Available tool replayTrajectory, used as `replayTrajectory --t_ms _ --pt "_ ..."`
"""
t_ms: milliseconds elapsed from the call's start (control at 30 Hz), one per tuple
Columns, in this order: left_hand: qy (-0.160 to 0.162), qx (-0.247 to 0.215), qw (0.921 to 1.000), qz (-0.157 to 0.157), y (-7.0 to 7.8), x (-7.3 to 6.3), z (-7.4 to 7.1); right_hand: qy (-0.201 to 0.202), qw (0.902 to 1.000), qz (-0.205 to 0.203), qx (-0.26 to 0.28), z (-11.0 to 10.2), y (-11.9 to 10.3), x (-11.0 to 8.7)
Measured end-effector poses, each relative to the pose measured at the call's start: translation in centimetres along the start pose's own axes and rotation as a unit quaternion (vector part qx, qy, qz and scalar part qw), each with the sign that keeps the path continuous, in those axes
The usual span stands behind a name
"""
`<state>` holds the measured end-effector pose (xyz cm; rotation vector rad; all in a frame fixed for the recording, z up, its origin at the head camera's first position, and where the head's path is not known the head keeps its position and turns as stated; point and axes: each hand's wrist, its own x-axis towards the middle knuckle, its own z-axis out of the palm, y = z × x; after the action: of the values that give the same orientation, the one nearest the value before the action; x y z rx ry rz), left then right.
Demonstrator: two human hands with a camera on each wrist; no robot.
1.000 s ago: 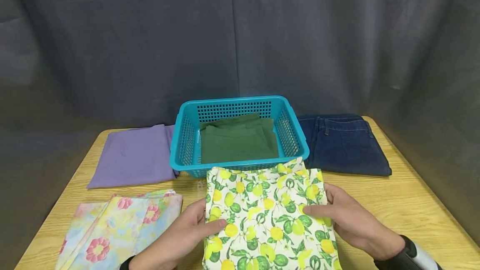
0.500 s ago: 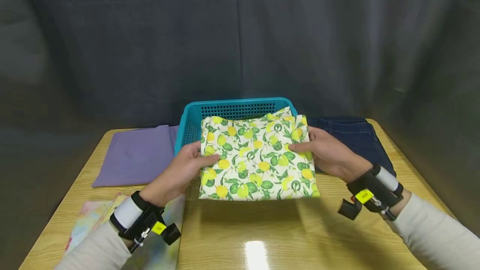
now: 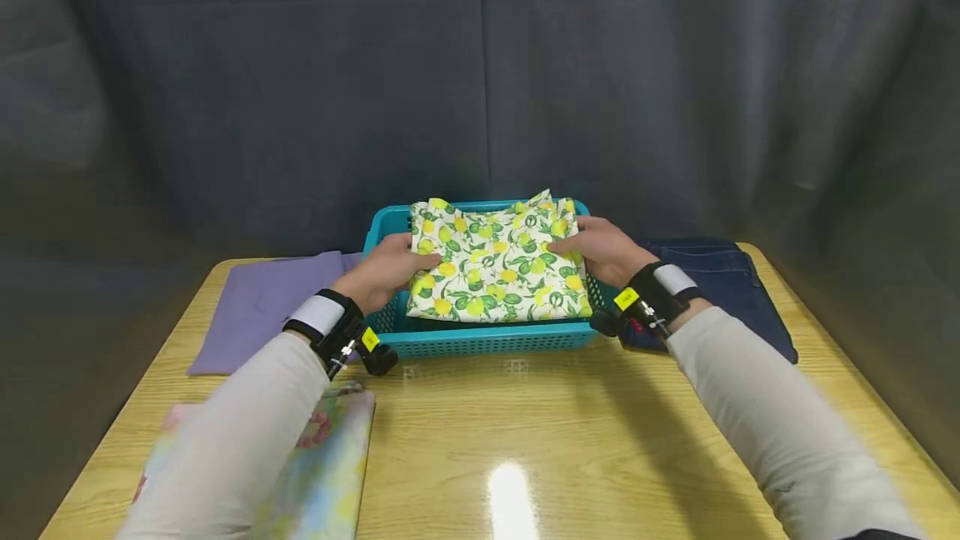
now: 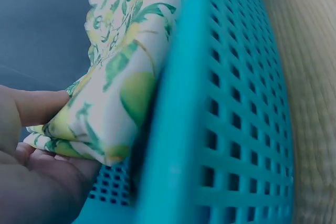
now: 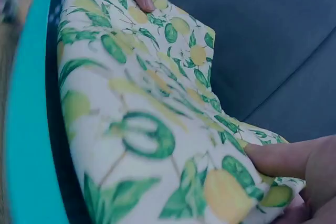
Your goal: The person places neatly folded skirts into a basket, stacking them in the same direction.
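Note:
A folded lemon-print cloth (image 3: pixel 498 265), white with yellow fruit and green leaves, is held level at the mouth of the blue plastic basket (image 3: pixel 487 344). My left hand (image 3: pixel 386 269) pinches its left edge, thumb on top and fingers beneath, as the left wrist view shows of the cloth (image 4: pixel 113 87). On the opposite edge my right hand (image 3: pixel 607 250) grips the same way, its thumb pressing the cloth (image 5: pixel 152 108) in the right wrist view. The cloth's front edge lies just inside the basket's front rim (image 4: pixel 178 108). The basket's contents are hidden beneath it.
Folded purple fabric (image 3: pixel 266 302) lies left of the basket, and dark blue jeans (image 3: pixel 720 290) lie to its right. A pastel floral cloth (image 3: pixel 330 457) is at the front left, partly under my left sleeve. A dark grey curtain (image 3: pixel 480 90) hangs behind the wooden table (image 3: pixel 465 423).
Both hands have carried the lemon-print cloth forward, away from me, from above the front of the table to over the basket. It now covers the green garment seen inside earlier.

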<state>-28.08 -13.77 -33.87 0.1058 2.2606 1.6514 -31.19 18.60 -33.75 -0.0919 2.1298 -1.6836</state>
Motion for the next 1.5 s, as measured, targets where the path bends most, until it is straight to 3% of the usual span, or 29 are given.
replayTrajectory --t_ms 167,333,467,600,700,800,900,1000,1100,1200,1233,1400,1500 --pt "0.019 0.034 0.998 -0.049 -1.4 1.3 0.6 0.011 0.9989 0.022 -0.039 1.3 0.7 1.3" --pt "0.021 0.047 0.9952 -0.084 -2.5 1.5 1.2 0.034 0.996 0.022 -0.08 2.6 1.4 2.0" --pt "0.028 0.086 0.9927 -0.079 -2.5 1.4 1.8 0.043 0.9939 0.03 -0.097 2.7 1.9 2.2" --pt "0.052 0.164 0.9829 -0.065 -2.6 1.7 1.8 0.033 0.99 0.047 -0.129 2.6 2.2 2.1" --pt "0.061 0.217 0.9714 -0.074 -2.8 1.8 1.7 0.031 0.9731 0.049 -0.223 2.8 2.5 2.2" --pt "0.06 0.252 0.9613 -0.092 -2.9 1.9 1.5 0.021 0.9362 0.047 -0.348 3.2 2.6 2.4" --pt "0.062 0.273 0.955 -0.097 -2.9 1.7 1.4 0.008 0.9057 0.051 -0.421 3.8 2.5 2.4" --pt "0.062 0.324 0.9415 -0.07 -2.7 1.4 1.6 0.005 0.8842 0.045 -0.465 4.0 2.4 2.2" --pt "0.065 0.39 0.918 -0.029 -2.3 0.9 1.8 -0.001 0.8578 0.006 -0.514 4.0 2.3 1.3" --pt "0.074 0.427 0.9012 0.012 -1.7 0.5 2.3 0.001 0.8467 -0.046 -0.53 3.6 1.8 -0.5" --pt "0.082 0.426 0.9007 0.026 -1.5 0.3 2.6 0.003 0.8477 -0.066 -0.526 3.3 1.6 -1.1" --pt "0.111 0.431 0.8819 0.155 0.2 -0.7 5.7 0.043 0.8765 -0.154 -0.454 0.3 0.7 -5.0" --pt "0.091 0.423 0.8703 0.236 1.4 -1.6 8.6 0.096 0.884 -0.177 -0.422 -2.7 0.8 -7.0"
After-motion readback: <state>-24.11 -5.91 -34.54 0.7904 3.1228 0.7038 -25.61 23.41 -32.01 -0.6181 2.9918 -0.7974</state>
